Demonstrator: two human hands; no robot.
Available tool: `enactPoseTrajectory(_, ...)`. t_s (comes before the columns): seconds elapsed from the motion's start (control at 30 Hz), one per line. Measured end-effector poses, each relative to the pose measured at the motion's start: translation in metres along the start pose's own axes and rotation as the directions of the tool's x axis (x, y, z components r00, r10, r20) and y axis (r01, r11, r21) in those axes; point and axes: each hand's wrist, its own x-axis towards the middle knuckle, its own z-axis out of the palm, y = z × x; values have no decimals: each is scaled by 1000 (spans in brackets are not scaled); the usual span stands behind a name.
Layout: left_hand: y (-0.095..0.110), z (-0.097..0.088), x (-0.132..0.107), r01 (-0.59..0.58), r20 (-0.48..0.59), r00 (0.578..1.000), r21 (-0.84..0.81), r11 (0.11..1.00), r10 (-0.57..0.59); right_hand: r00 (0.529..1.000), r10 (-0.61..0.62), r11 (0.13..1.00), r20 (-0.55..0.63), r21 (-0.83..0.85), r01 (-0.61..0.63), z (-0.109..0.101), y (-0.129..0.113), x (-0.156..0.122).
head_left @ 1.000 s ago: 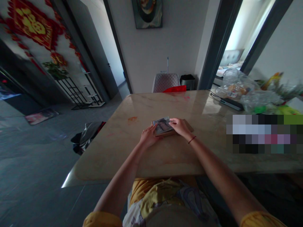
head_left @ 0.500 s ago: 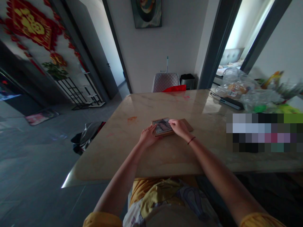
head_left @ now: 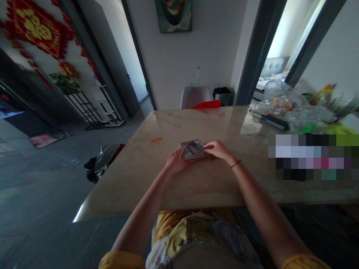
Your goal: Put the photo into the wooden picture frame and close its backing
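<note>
A small flat wooden box or frame (head_left: pixel 196 158) lies on the table in front of me, with a grey picture-like panel (head_left: pixel 193 148) set in its top. At its left end is my left hand (head_left: pixel 176 161), fingers over the left edge and thumb along the near side, gripping it. My right hand (head_left: pixel 217 149) is at the right end, fingertips pinched together at the edge of the grey panel. What is between those fingertips, if anything, is hidden. The right hand also covers most of the box's right end.
The marble-look table (head_left: pixel 134 183) has an orange stain (head_left: pixel 156 142) left of the box. Plastic bags (head_left: pixel 283 102) and a dark elongated device (head_left: pixel 273 121) lie at the far right, beside a blurred-out patch. A chair (head_left: pixel 196 96) with a red item (head_left: pixel 207 104) stands behind the table.
My right hand has moved slightly right, off the grey panel to its right edge, and now hides the tan wooden part that stuck out there. The left hand stays in place.
</note>
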Motion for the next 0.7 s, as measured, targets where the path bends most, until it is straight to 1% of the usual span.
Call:
enactPoseTrajectory(0.17,3,-1,0,64,15,998,-34,997,-63,1000,-16,1000,4,-25,16,1,0,0)
enactPoseTrajectory(0.33,6,-3,-1,88,-31,996,-51,995,-89,1000,-26,997,14,-66,26,0,-11,-6)
enactPoseTrajectory(0.47,7,-3,0,108,-50,992,-94,990,-113,999,-47,995,5,-84,47,-1,-19,-9)
enactPoseTrajectory(0.53,3,-1,3,132,-60,988,-130,983,-140,999,-23,998,-46,-58,20,0,-20,-8)
enactPoseTrajectory(0.6,-2,3,7,152,-68,984,-177,973,-166,990,29,999,-136,-29,-33,2,-20,-6)
enactPoseTrajectory(0.67,-9,6,11,138,-82,984,-215,967,-159,977,59,998,-203,-9,-62,3,-20,-4)
enactPoseTrajectory(0.7,-12,8,13,142,-86,983,-222,965,-164,974,62,998,-218,-3,-64,3,-20,-3)
